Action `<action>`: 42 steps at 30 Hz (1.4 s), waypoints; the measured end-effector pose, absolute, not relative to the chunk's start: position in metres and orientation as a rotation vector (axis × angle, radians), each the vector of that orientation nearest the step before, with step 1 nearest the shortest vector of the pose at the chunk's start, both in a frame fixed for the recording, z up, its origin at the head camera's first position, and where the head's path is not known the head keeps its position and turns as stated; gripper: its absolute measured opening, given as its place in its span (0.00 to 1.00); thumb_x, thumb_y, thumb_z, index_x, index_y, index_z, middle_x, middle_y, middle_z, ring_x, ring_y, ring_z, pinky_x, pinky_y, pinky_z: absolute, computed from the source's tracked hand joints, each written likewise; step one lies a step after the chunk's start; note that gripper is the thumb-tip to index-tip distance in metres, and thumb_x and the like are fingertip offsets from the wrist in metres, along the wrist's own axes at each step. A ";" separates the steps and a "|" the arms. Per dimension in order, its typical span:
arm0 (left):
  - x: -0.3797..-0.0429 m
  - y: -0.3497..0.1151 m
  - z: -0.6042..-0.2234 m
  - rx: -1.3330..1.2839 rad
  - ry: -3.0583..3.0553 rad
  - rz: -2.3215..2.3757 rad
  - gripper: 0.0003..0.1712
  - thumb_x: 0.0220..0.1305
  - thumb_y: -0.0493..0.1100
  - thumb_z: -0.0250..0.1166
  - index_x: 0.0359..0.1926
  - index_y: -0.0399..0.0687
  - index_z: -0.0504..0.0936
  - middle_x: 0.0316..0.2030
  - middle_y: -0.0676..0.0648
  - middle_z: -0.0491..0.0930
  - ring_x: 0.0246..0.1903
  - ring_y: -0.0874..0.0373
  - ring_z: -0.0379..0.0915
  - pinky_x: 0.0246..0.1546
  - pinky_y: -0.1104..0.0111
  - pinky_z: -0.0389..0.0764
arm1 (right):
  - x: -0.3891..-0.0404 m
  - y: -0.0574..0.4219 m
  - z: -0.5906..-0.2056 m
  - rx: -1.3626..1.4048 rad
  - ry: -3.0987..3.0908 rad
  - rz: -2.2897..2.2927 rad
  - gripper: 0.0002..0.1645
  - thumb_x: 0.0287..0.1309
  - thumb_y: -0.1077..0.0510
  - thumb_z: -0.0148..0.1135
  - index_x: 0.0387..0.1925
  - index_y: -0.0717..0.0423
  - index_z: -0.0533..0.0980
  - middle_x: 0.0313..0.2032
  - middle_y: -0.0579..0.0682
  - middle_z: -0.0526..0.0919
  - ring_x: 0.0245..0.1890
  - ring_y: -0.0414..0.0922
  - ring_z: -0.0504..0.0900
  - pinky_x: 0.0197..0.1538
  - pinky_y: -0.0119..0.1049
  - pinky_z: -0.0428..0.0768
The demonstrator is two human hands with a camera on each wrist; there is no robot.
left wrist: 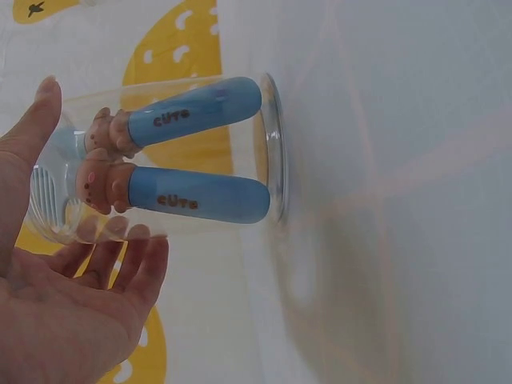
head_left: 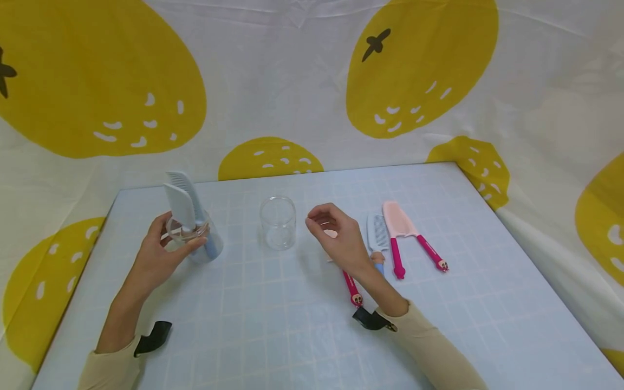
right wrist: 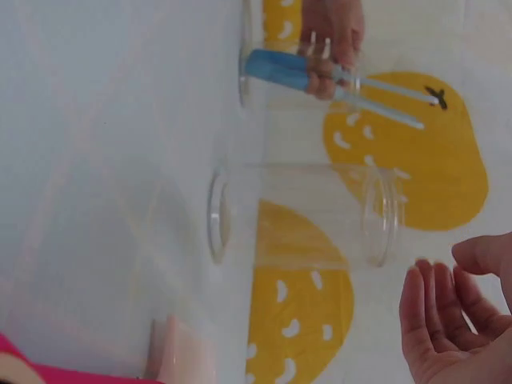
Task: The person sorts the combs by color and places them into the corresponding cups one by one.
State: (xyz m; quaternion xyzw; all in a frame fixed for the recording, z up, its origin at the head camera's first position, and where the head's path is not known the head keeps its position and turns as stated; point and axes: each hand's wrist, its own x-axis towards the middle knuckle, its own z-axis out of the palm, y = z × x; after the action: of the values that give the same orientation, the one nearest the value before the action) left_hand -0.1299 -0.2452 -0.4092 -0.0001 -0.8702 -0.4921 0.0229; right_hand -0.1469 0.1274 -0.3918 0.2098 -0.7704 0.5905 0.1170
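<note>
On the left, my left hand [head_left: 157,259] grips a clear glass cup [head_left: 218,250] near its rim, thumb on one side and fingers on the other. Two light-blue combs [head_left: 181,205] stand in that cup, teeth up; their blue handles [left wrist: 200,194] show through the glass in the left wrist view. A second clear cup [head_left: 278,230] stands upright with nothing in it. Just to its right hovers my right hand [head_left: 343,241], fingers loosely bent and holding nothing. Beneath it lies a pink item with a magenta handle [head_left: 352,288], mostly hidden by the hand.
Right of my right forearm lies another light-blue comb [head_left: 377,234], its handle partly hidden. Beside it are pink combs [head_left: 397,219], apparently overlapping, with two magenta handles [head_left: 431,252]. A white cloth [head_left: 302,81] with yellow fruit shapes hangs behind the table [head_left: 273,336].
</note>
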 end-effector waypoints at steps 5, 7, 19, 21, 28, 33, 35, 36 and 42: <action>-0.130 -0.246 -0.410 -0.001 -2.687 -1.529 0.56 0.66 0.52 0.73 0.80 0.39 0.46 0.72 0.31 0.58 0.71 0.32 0.53 0.69 0.32 0.56 | -0.148 0.138 -0.397 0.599 -2.269 1.680 0.10 0.67 0.62 0.67 0.49 0.58 0.79 0.44 0.50 0.85 0.45 0.45 0.84 0.52 0.34 0.85; -0.130 -0.245 -0.409 0.006 -2.692 -1.527 0.57 0.66 0.52 0.73 0.80 0.39 0.46 0.72 0.31 0.58 0.71 0.31 0.52 0.68 0.32 0.57 | -0.149 0.142 -0.398 0.584 -2.278 1.667 0.11 0.67 0.63 0.67 0.49 0.58 0.79 0.44 0.50 0.84 0.46 0.45 0.83 0.53 0.34 0.84; -0.129 -0.244 -0.406 0.041 -2.712 -1.522 0.58 0.66 0.54 0.73 0.80 0.41 0.45 0.74 0.31 0.55 0.73 0.30 0.50 0.67 0.31 0.58 | -0.150 0.171 -0.411 0.466 -2.365 1.557 0.14 0.66 0.62 0.69 0.51 0.61 0.79 0.46 0.54 0.85 0.46 0.50 0.84 0.54 0.50 0.85; -0.129 -0.244 -0.406 0.038 -2.712 -1.524 0.58 0.66 0.54 0.72 0.80 0.41 0.45 0.74 0.31 0.56 0.73 0.30 0.51 0.67 0.31 0.59 | -0.150 0.176 -0.414 0.461 -2.375 1.545 0.14 0.66 0.62 0.69 0.51 0.61 0.80 0.46 0.54 0.85 0.46 0.49 0.83 0.55 0.51 0.84; -0.129 -0.244 -0.406 0.033 -2.714 -1.525 0.58 0.66 0.54 0.72 0.80 0.41 0.45 0.74 0.30 0.56 0.72 0.30 0.51 0.66 0.30 0.59 | -0.148 0.194 -0.421 0.421 -2.464 1.439 0.16 0.65 0.61 0.70 0.52 0.61 0.79 0.48 0.59 0.84 0.47 0.47 0.83 0.55 0.51 0.84; -0.128 -0.244 -0.406 0.049 -2.718 -1.530 0.58 0.66 0.55 0.72 0.80 0.41 0.44 0.74 0.30 0.55 0.73 0.29 0.50 0.65 0.30 0.60 | -0.147 0.205 -0.425 0.392 -2.514 1.356 0.16 0.64 0.61 0.70 0.52 0.61 0.79 0.48 0.58 0.84 0.45 0.47 0.83 0.52 0.49 0.85; -0.128 -0.244 -0.405 0.051 -2.720 -1.531 0.58 0.66 0.55 0.72 0.81 0.41 0.44 0.74 0.30 0.55 0.73 0.28 0.50 0.65 0.29 0.61 | -0.147 0.210 -0.427 0.376 -2.531 1.317 0.16 0.64 0.61 0.70 0.52 0.61 0.79 0.48 0.57 0.84 0.44 0.47 0.84 0.50 0.48 0.85; -0.128 -0.244 -0.405 0.050 -2.721 -1.531 0.58 0.66 0.55 0.72 0.81 0.41 0.44 0.74 0.30 0.55 0.73 0.27 0.50 0.64 0.29 0.61 | -0.146 0.212 -0.428 0.366 -2.536 1.301 0.17 0.64 0.62 0.70 0.52 0.62 0.79 0.48 0.57 0.84 0.43 0.47 0.84 0.50 0.48 0.86; -0.129 -0.243 -0.406 0.049 -2.725 -1.533 0.59 0.66 0.55 0.72 0.81 0.41 0.44 0.74 0.30 0.54 0.73 0.28 0.50 0.64 0.30 0.62 | -0.145 0.225 -0.432 0.309 -2.599 1.254 0.18 0.63 0.62 0.71 0.52 0.65 0.78 0.47 0.59 0.84 0.43 0.50 0.83 0.48 0.49 0.85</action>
State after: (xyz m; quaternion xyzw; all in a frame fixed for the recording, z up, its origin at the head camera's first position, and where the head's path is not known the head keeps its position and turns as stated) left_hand -0.1288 -0.2434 -0.4060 0.0156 -0.8714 -0.4902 0.0074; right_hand -0.1451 0.2251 -0.4321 0.1058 -0.8891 0.4289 0.1196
